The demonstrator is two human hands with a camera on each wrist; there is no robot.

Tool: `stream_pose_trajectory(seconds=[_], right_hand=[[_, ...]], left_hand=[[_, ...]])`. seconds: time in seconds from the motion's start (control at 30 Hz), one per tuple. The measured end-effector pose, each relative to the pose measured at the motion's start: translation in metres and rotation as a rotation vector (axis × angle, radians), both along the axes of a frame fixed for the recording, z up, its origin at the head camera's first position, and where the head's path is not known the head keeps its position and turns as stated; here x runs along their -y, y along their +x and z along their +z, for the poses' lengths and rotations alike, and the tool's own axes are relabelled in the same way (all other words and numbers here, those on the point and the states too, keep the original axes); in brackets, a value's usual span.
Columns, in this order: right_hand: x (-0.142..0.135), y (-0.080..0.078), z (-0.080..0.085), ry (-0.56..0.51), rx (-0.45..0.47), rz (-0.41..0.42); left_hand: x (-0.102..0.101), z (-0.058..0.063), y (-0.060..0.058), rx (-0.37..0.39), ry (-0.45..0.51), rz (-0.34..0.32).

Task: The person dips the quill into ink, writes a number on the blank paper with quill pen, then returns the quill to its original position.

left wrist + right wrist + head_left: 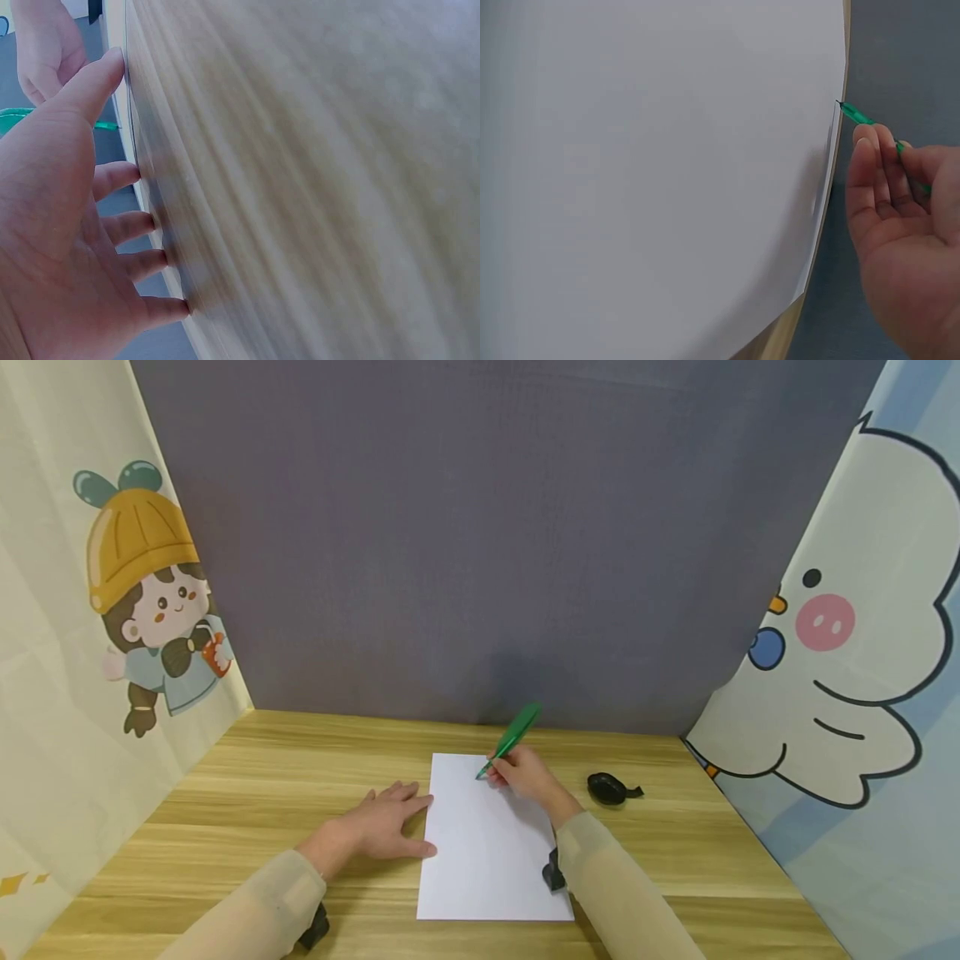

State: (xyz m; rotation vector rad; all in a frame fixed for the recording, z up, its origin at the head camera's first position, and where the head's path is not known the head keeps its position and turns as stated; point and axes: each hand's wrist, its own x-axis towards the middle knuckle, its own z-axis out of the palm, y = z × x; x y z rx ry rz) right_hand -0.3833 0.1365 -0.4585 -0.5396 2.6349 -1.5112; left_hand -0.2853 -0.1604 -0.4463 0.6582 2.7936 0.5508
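Now your bare right hand (528, 774) pinches a green, feather-shaped pen (519, 728).
The pen is just below the head view's centre, its tip over a white rectangular paper sheet (483, 868); your bare left hand (382, 825), fingers spread, touches the sheet's left edge.

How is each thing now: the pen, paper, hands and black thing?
Paper: flat on the table, no marks visible.
Green pen: slanted, tip pointing down at the paper.
Right hand: pinching the pen.
Left hand: fingers spread, at the paper's left edge.
Black thing: lying right of the paper.
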Motion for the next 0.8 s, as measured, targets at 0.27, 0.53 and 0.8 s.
stream_pose_trajectory(seconds=[0.27, 0.53, 0.8], right_hand=[[0.0027, 0.0023, 0.001, -0.011, 0.002, 0.019], [0.0041, 0.0033, 0.0009, -0.025, 0.025, 0.03], [0.0069, 0.0069, 0.0029, -0.012, 0.029, 0.048]], left_hand=[[0.0004, -0.0009, -0.0009, 0.004, -0.001, -0.003], [-0.0001, -0.001, -0.0015, 0.001, 0.001, -0.002], [0.0004, -0.002, -0.0016, 0.002, 0.006, -0.005]])
